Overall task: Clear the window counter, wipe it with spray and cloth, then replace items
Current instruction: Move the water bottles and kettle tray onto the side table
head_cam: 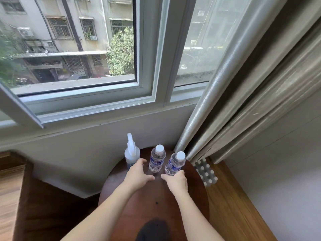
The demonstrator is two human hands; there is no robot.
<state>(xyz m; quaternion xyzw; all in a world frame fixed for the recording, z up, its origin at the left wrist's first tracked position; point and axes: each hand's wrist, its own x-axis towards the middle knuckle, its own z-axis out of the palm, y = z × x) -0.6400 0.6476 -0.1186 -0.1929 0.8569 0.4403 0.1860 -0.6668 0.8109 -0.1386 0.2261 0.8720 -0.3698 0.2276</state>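
Observation:
On a round dark wooden table (194,202) stand a white spray bottle (132,153) and two clear water bottles with white caps and blue labels, one in the middle (157,160) and one on the right (174,164). My left hand (139,174) reaches between the spray bottle and the middle bottle, its fingers spread and its fingertips close to the spray bottle's base. My right hand (177,181) has its fingertips against the near base of the right bottle, with the thumb pointing left, away from it. A dark cloth (152,228) lies on the table's near edge.
The grey window counter (86,136) runs under the window frame (97,101), above and behind the table. A heavy curtain (234,101) hangs at the right, down to the table's edge. Wooden floor (234,214) lies to the right, and a dark piece of furniture (43,206) to the left.

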